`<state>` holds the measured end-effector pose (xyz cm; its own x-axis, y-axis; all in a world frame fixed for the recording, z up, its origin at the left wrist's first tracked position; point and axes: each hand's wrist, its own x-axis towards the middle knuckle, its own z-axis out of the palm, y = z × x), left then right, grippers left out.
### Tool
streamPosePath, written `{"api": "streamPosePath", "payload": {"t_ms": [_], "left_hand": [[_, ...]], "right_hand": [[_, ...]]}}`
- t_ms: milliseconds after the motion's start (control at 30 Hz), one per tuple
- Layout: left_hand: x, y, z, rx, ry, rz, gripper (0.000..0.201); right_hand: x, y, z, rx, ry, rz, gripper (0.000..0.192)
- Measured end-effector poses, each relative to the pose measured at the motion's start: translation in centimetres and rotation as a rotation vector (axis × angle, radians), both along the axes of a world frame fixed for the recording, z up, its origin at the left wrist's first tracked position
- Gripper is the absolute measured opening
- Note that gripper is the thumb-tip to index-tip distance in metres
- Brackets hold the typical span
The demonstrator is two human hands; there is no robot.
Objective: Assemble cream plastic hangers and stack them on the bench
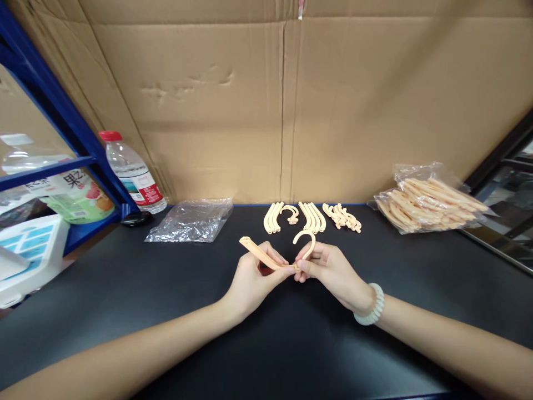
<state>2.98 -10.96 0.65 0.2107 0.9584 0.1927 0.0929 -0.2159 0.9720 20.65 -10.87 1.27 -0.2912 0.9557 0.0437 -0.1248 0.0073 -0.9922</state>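
Grips a curved beige bar [260, 254] in the left hand [250, 280], just left of the beige hook [313, 242]. Pinches that hook by the base in the right hand [333, 272], close against the bar's inner end; cannot tell whether joined. Shows loose bars [272, 218] beyond the hook, a filled plastic bag [428, 205] well right of it.

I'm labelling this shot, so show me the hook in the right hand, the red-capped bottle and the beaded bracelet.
Hook [313, 243]: head view, on its curved part.
Red-capped bottle [140, 185]: head view, on its label.
Beaded bracelet [379, 303]: head view, on its beads.
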Motion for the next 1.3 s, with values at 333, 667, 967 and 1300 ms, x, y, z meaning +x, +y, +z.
{"api": "streamPosePath", "payload": {"t_ms": [333,667,967,1300], "left_hand": [[0.2,0.3,0.0,-0.071,-0.214,0.038,0.035],[0.2,0.6,0.1,-0.197,-0.225,-0.082,0.038],[0.0,1.0,0.9,-0.325,-0.340,0.035,0.028],[-0.1,1.2,0.8,-0.331,-0.419,0.027,0.030]], "right_hand": [[0.1,0.2,0.3,0.169,-0.145,0.011,0.030],[0.4,0.8,0.2,0.149,-0.120,0.027,0.033],[3.4,6.4,-0.2,0.754,-0.647,-0.243,0.019],[3.6,8.3,-2.3,0.945,-1.054,-0.252,0.022]]}}
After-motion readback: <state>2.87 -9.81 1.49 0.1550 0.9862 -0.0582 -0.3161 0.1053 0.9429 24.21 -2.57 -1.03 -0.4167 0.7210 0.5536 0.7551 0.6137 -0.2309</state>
